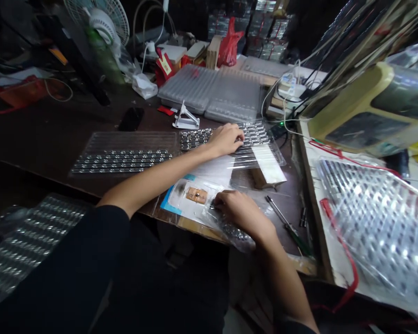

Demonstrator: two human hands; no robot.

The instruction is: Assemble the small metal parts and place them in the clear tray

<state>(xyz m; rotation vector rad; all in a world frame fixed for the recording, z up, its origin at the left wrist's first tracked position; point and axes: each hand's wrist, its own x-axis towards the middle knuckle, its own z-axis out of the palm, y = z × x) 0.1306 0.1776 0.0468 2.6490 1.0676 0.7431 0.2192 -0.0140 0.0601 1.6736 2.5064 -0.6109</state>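
Observation:
My left hand (227, 138) reaches over a clear ribbed plastic tray (245, 161) with rows of small shiny metal parts (197, 138). Its fingers are curled down over the rows; what they grip is hidden. Near the table's front edge, my right hand (242, 211) has its fingers bent together over a clear plastic bag (242, 239) of small dark metal parts. Whatever lies between those fingertips is too small to make out. Just left of it, a small tan block (196, 195) with a metal piece on it lies on white sheeting (209, 215).
A second part-filled tray (125, 162) lies to the left. A white-topped wooden block (269, 164), a screwdriver (292, 232) and a white stand (186, 117) surround the work. Stacked clear trays (235, 93) stand behind; a wrapped tray stack (379, 222) is at right.

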